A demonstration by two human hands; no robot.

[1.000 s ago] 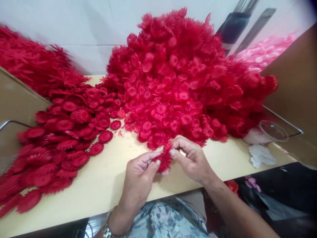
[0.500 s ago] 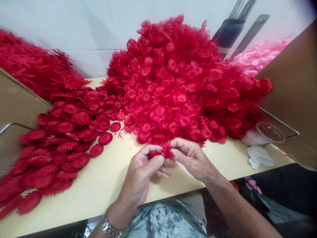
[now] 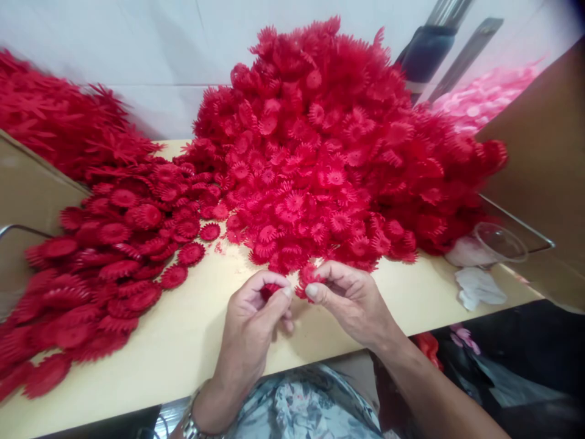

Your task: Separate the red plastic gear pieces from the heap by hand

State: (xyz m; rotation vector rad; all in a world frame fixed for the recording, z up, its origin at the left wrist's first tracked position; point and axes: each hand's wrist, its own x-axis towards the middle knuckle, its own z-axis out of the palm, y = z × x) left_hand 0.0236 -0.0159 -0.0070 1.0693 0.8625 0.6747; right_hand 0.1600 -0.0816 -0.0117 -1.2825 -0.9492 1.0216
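Observation:
My right hand (image 3: 354, 299) pinches a red fringed flower disc (image 3: 305, 277) between thumb and forefinger. To its left, my left hand (image 3: 251, 323) has thumb and forefinger pressed together, with another red flower piece (image 3: 269, 291) partly hidden inside its curl. A small gap separates the two hands, which hover over the front of the pale table (image 3: 192, 329). Just beyond them rises a large heap of red fringed flowers (image 3: 311, 164). Darker, thicker red discs (image 3: 119, 268) spread over the table's left side, a few lying singly at their edge.
Cardboard panels (image 3: 539, 146) stand at both sides, with bent metal wires. At right are a clear plastic cup (image 3: 500, 242) and a crumpled white scrap (image 3: 479, 288). Behind are pink petals (image 3: 487, 97), a dark tubular object (image 3: 425, 55) and, far left, long-petalled red pieces (image 3: 50, 122).
My hands have drawn apart: the left has moved a little left, away from the right. The red disc that was between both hands' fingertips is now in the right hand's pinch alone.

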